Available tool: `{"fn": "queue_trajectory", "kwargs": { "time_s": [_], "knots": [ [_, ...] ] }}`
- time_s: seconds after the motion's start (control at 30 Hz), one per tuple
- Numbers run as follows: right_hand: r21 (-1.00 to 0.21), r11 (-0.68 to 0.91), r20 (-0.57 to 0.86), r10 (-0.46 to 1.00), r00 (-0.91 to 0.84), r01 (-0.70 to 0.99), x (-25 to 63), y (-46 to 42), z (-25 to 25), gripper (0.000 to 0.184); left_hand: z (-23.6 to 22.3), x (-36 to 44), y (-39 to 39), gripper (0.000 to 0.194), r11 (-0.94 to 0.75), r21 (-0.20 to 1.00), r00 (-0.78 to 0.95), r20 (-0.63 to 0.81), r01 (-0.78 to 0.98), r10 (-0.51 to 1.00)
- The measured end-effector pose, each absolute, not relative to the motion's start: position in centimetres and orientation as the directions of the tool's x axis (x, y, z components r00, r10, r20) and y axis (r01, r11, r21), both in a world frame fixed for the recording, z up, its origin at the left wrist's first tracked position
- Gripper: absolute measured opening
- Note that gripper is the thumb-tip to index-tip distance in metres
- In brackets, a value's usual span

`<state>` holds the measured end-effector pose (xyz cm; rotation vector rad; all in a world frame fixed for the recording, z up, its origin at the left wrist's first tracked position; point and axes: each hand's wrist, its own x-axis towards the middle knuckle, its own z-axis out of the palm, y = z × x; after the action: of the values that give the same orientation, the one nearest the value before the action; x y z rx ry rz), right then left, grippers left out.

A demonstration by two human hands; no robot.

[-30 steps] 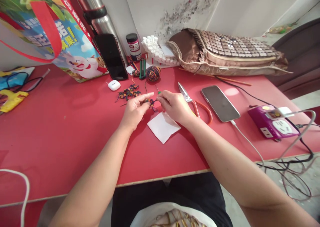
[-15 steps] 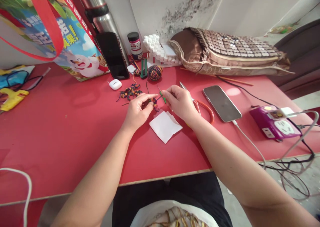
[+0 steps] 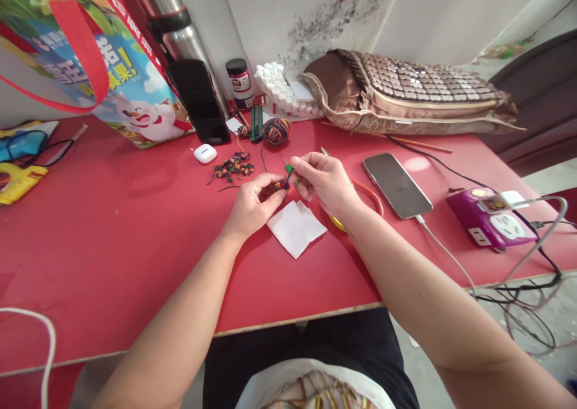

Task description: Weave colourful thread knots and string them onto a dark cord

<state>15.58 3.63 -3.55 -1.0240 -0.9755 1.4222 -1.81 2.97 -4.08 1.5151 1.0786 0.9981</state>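
currently, two bare hands are working close together over a red table [image 3: 135,264]. the left hand [image 3: 255,201] is pinching a small, multicoloured knotted piece [image 3: 282,185] between thumb and fingers, just beyond a folded white tissue [image 3: 297,231]. the right hand [image 3: 327,183] is curling narrowly beside it, apparently gripping a dark strand [image 3: 289,175] at the piece's edge. a green-handled tool [image 3: 288,168] is showing by the right fingertips; whether it is being held or lying beneath, i cannot tell. progress is looking partial: a clump [image 3: 232,165] of similar knotted yarn is lying beyond the left hand, seemingly worked already, while the held piece is seeming unfinished, with loose yarn coming off it. a yarn ball [image 3: 276,132] is sitting farther back, leaving plenty to use. scissors [image 3: 370,195] are lying partly hidden behind the right hand.
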Motion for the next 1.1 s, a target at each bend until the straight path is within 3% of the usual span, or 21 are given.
{"fn": "queue_trajectory", "kwargs": {
  "time_s": [0.2, 0.43, 0.7, 0.87, 1.1],
  "knots": [
    [-0.926, -0.119, -0.100, 0.992, -0.072, -0.357, 15.63, 3.64, -3.37, 0.047, -3.63, -1.81, 2.87, 0.020, -0.031, 0.992, 0.298, -0.007, 0.123, 0.955],
    [-0.943, -0.095, -0.094, 0.995, -0.017, -0.318, 15.71, 3.63, -3.46, 0.045, -3.13, -1.82, 2.70, 0.022, 0.050, 0.989, 0.333, -0.096, 0.142, 0.938],
    [-0.957, -0.112, -0.092, 0.992, -0.086, -0.269, 15.61, 3.56, -3.21, 0.046, -3.31, -1.71, 2.87, 0.034, 0.054, 0.998, 0.320, -0.056, 0.014, 0.946],
    [-0.943, -0.122, -0.098, 0.991, -0.093, -0.310, 15.52, 3.46, -3.24, 0.051, -3.51, -1.75, 3.06, 0.026, 0.053, 0.999, 0.236, -0.049, -0.011, 0.971],
    [-0.949, -0.117, -0.081, 0.988, -0.132, -0.293, 15.39, 3.41, -3.58, 0.054, -3.62, -1.60, 2.96, 0.025, 0.095, 0.994, 0.268, -0.079, -0.046, 0.960]
  ]
}}
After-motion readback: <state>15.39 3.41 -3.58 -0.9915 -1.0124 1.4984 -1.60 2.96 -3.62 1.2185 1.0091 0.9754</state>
